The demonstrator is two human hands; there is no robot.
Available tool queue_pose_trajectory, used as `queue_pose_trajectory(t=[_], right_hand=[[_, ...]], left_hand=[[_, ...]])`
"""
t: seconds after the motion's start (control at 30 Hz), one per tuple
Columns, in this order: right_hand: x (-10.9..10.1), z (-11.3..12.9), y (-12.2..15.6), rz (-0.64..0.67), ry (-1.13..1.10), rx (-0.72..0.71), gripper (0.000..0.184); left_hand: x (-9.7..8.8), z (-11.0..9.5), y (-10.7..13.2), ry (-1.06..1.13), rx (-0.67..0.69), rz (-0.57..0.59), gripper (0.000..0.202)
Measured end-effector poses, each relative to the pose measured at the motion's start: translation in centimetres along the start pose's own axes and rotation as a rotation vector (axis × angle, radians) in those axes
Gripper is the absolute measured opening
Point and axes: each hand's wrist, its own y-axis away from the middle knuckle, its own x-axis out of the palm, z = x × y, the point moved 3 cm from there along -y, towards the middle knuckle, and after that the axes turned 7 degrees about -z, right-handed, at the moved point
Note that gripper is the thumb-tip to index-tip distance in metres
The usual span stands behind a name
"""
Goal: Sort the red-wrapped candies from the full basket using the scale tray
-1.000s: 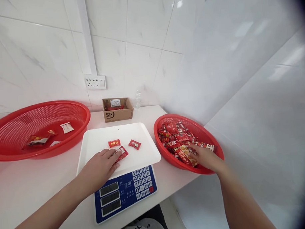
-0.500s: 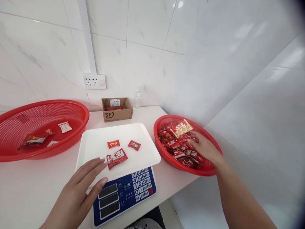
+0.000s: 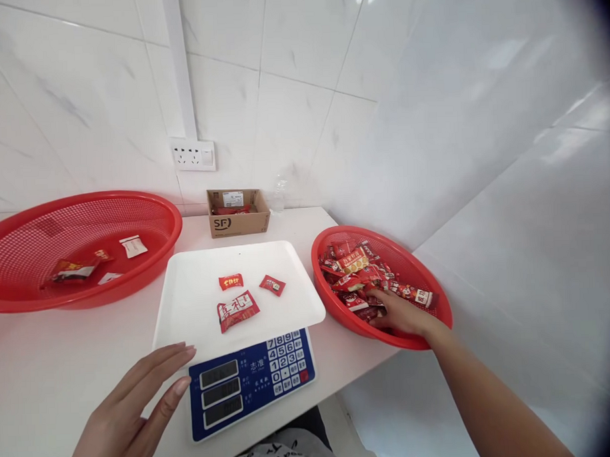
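My right hand point(image 3: 401, 313) reaches into the red basket point(image 3: 440, 304) on the right, its thumb and fingers apart among the snack packets point(image 3: 355, 300). Whether a packet lies under its fingertips I cannot make out. My left hand point(image 3: 136, 408) hovers open and holds nothing, near the front left corner of the scale's white tray point(image 3: 187, 279). On that tray lie a larger red-and-white packet point(image 3: 238, 311), a small orange-red packet point(image 3: 231, 282) and a small dark red packet point(image 3: 273, 285). The scale's blue panel point(image 3: 256, 403) shows below the tray.
At the left stands another red basket point(image 3: 170, 240) with a few packets point(image 3: 76, 270) inside. A cardboard box point(image 3: 239, 224) holding red packets is at the back, beside a clear plastic bottle point(image 3: 278, 193). Tiled walls bound the table point(image 3: 114, 348) behind and to the right.
My right hand has gone lower into the right basket, and packets there have shifted; a long red one now shows at the right. My left hand has drawn back from the tray packets.
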Motion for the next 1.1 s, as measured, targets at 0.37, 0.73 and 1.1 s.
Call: queue_pose_trajectory(t=[0.37,0.73,1.1], right_hand=[[-3.7,-1.4,0.4,-0.593,-0.389,0.117,0.034],[-4.0,11.8,0.3,-0.704,-0.922,-0.214,0.036],[-0.1,23.3,0.1,-0.384,-0.616,-0.731,0.045]], left_hand=[[-0.4,1.2,0.4,-0.071,0.123,0.006,0.031],[-0.2,-1.6,-0.3,-0.038,0.227,-0.073,0.025],[-2.5,-1.7,0.7,-0.126,0.205,-0.116,0.024]])
